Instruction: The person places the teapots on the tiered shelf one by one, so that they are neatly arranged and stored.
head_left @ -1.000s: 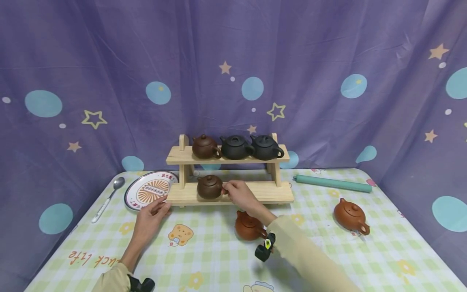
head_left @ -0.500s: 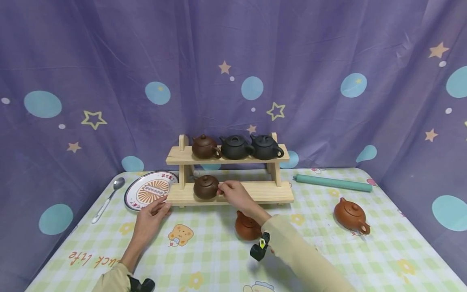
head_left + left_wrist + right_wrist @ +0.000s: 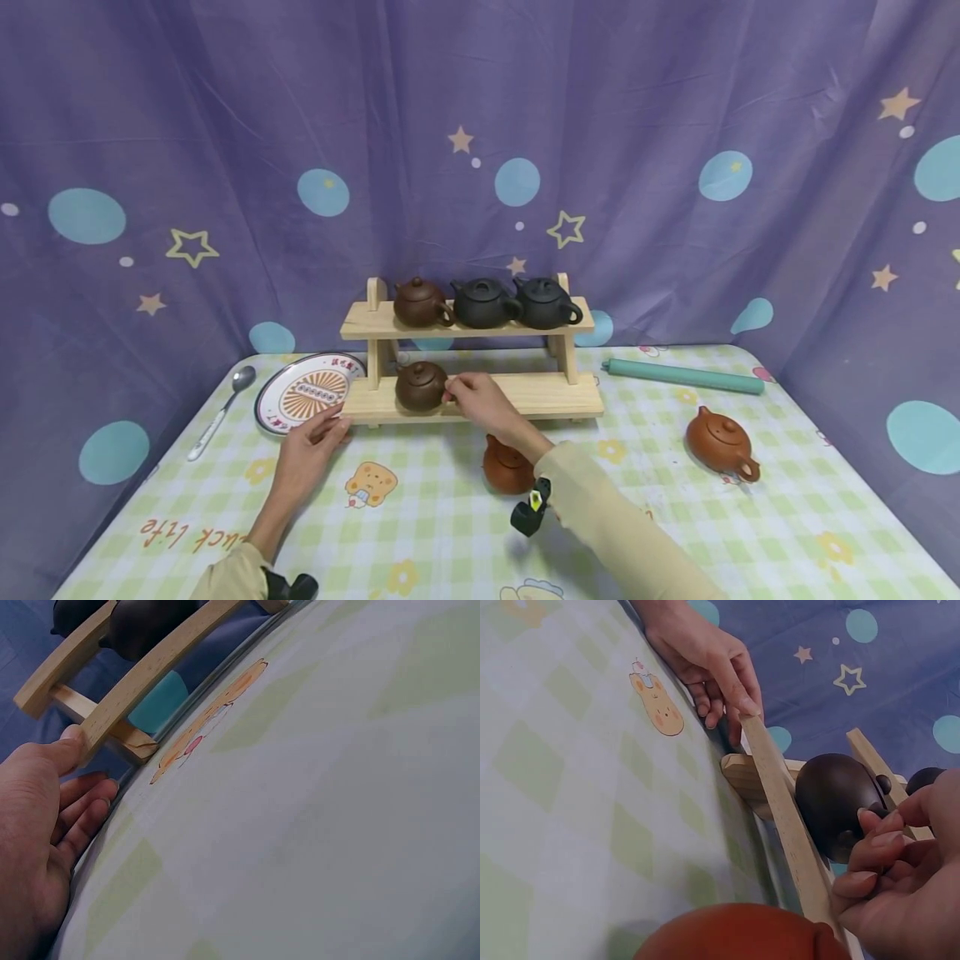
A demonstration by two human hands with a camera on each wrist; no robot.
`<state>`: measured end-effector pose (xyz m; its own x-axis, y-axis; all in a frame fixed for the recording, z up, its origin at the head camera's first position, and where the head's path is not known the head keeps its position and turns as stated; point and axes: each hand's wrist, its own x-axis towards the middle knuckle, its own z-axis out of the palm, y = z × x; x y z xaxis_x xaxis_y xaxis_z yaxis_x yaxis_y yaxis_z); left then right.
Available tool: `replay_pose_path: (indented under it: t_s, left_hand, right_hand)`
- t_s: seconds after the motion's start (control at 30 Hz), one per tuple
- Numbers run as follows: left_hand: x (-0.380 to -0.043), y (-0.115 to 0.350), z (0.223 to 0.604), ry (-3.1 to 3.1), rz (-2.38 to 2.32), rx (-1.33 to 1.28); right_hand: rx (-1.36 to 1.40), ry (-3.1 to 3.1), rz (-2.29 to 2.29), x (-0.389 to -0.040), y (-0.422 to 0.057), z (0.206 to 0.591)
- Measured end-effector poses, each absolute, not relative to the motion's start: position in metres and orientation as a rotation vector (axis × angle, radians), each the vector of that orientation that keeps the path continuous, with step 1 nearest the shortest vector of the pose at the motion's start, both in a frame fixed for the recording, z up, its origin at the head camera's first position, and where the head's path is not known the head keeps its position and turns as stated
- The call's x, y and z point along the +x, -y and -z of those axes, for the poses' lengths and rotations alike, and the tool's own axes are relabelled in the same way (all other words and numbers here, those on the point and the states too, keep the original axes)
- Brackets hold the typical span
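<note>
My right hand point(image 3: 483, 404) pinches the handle of a dark brown teapot point(image 3: 420, 387) near the left end of the lower shelf of a wooden display rack point(image 3: 536, 393). In the right wrist view the thumb and fingers close on that handle, beside the teapot's round body point(image 3: 832, 799). At the rack's left front corner, my left hand point(image 3: 306, 446) holds the lower board's end between thumb and finger, its other fingers loosely bent below. On the upper shelf sit another brown teapot point(image 3: 420, 303) and two black teapots, one in the middle point(image 3: 482, 305) and one at right point(image 3: 543, 305).
A reddish-brown teapot point(image 3: 506, 468) stands under my right forearm, partly hidden. Another orange-brown teapot point(image 3: 722, 442) is at the right, before a green roll point(image 3: 684, 376). Left of the rack lie a patterned plate point(image 3: 273, 404) and a spoon point(image 3: 223, 412). A purple curtain point(image 3: 645, 242) hangs behind.
My right hand has shifted the brown teapot left along the lower shelf, mostly in the first half second. The left hand keeps its place at the rack's corner.
</note>
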<state>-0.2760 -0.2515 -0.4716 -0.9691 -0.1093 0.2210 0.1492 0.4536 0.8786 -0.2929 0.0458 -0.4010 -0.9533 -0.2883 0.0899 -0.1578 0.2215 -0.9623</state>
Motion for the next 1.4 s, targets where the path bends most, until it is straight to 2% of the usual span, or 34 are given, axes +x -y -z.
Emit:
replay_pose_path:
  t_s: [0.7, 1.4]
  left_hand:
    - [-0.273, 0.253, 0.471, 2.470, 1.510, -0.027]
    - [-0.274, 0.251, 0.470, 2.467, 1.533, -0.026]
  right_hand:
    - [-0.481, -2.300, 1.776, -0.289, -0.057, 0.397]
    - [-0.555, -2.321, 1.723, -0.274, -0.104, 0.402]
